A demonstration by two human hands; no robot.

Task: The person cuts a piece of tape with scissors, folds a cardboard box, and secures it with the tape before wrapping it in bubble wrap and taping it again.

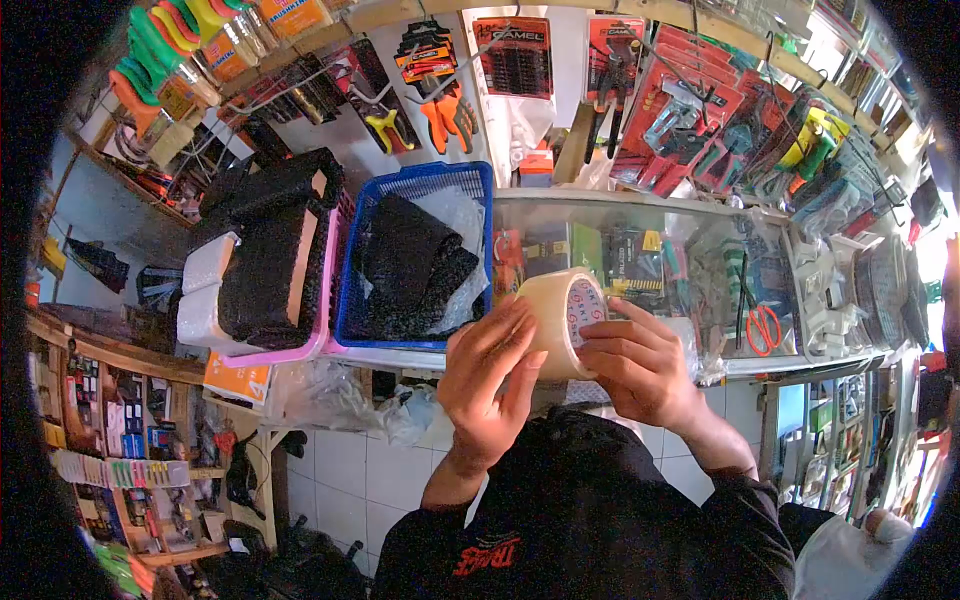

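A wide roll of clear packing tape (pixel 546 318) is held up in front of my chest, its printed cardboard core facing right. The fingers of my left hand (pixel 492 375) press against the roll's left outer face, thumb below. My right hand (pixel 640 362) grips the core side at the right, with fingertips at the rim and partly inside the opening. Whether a loose tape end is lifted cannot be made out. Just behind the roll is a glass-topped counter (pixel 700 290). Scissors with orange handles (pixel 764 330) lie on it to the right.
At the left of the counter stand a blue basket (pixel 350 290) with black wrap pieces and a pink tray (pixel 325 330) with black-wrapped parcels. Packaged tools (pixel 690 120) hang along the back. Shelves (pixel 140 440) of goods line the left side.
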